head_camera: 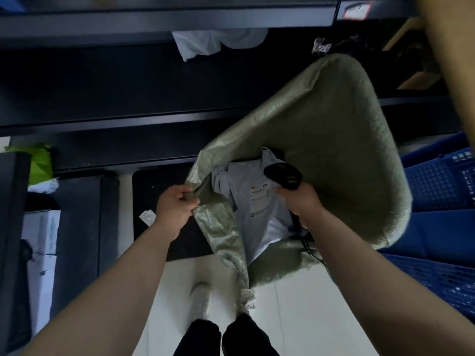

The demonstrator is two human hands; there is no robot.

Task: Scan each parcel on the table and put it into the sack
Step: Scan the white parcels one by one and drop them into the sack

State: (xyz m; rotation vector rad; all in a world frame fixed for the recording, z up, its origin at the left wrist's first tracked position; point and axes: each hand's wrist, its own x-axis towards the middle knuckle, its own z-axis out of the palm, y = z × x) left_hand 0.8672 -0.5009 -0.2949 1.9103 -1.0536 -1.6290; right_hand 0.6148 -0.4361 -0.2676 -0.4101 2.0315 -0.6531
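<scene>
**Parcel at the sack mouth: let it drop clean**

My left hand pinches the near rim of the green woven sack, fingers curled tight round a fold of the cloth. My right hand is wrapped round the black scanner, which hovers over the pale parcel. The parcel lies label-up inside the sack's mouth. I cannot tell whether the right hand also touches it.

To do this step well, I judge I should pull the rim up and toward me so the mouth gapes and the parcel slides down instead of hanging on the folded edge. The scanner's cable trails over the near lip, so I would lift it clear before it snags or gets dragged in.

Room is tight on the right, where blue crates sit just beside the sack wall. The white floor near my shoe gives space to step back. Ahead, the dark table edge runs close, with another pale parcel on it.
</scene>
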